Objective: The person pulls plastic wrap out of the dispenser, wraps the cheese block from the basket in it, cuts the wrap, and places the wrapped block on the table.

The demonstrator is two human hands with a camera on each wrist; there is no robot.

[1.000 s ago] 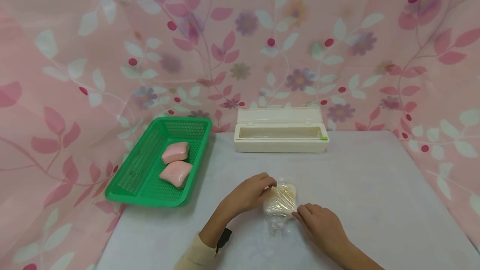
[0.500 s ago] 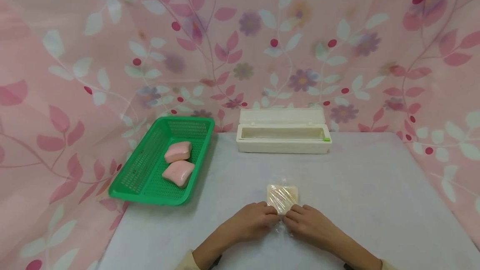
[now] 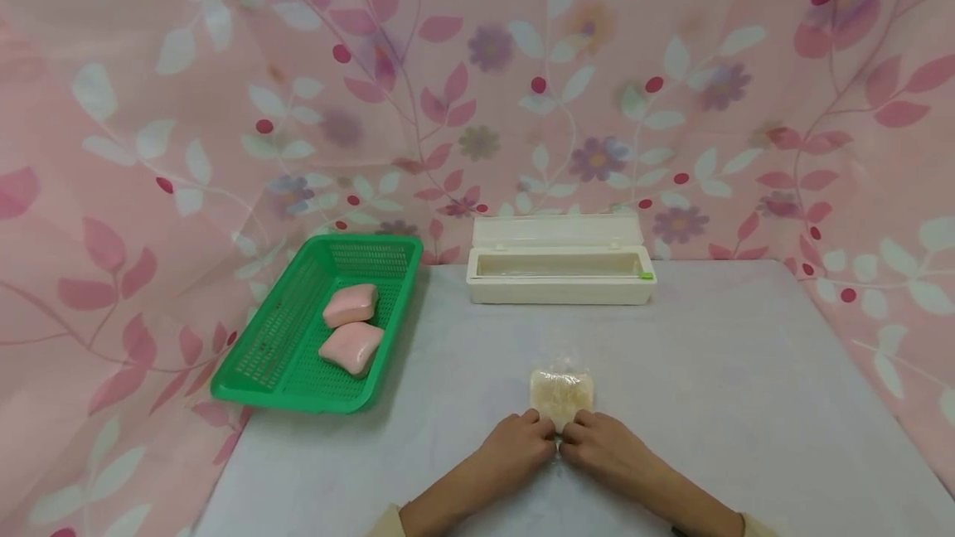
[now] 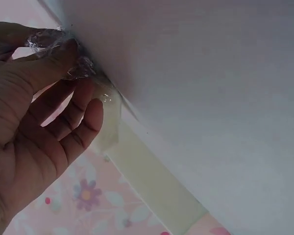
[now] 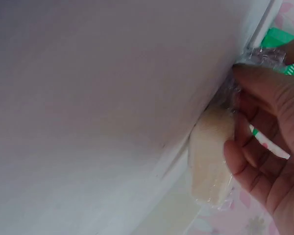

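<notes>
A cream-coloured bar (image 3: 561, 392), which looks like soap, lies on the table under clear plastic wrap. At its near side, my left hand (image 3: 520, 446) and right hand (image 3: 603, 447) sit almost together. In the left wrist view, the left thumb and fingers pinch the crumpled plastic wrap (image 4: 81, 66) beyond the bar's end. The right wrist view has the right thumb and fingers pinching the plastic wrap (image 5: 264, 58) too, with the bar (image 5: 211, 156) below the curled fingers. Some loose film spreads from the bar's far side.
At the back stands a white plastic-wrap dispenser box (image 3: 559, 292) with its lid up and a green tab at its right end. A green basket (image 3: 298, 399) on the left holds two pink soap bars (image 3: 352, 346). Floral cloth (image 3: 477, 89) hangs behind the white-covered table (image 3: 746, 404).
My left hand has come from the bar's far left corner to its near side, and my right hand has moved in beside it. Both now pinch the film there.
</notes>
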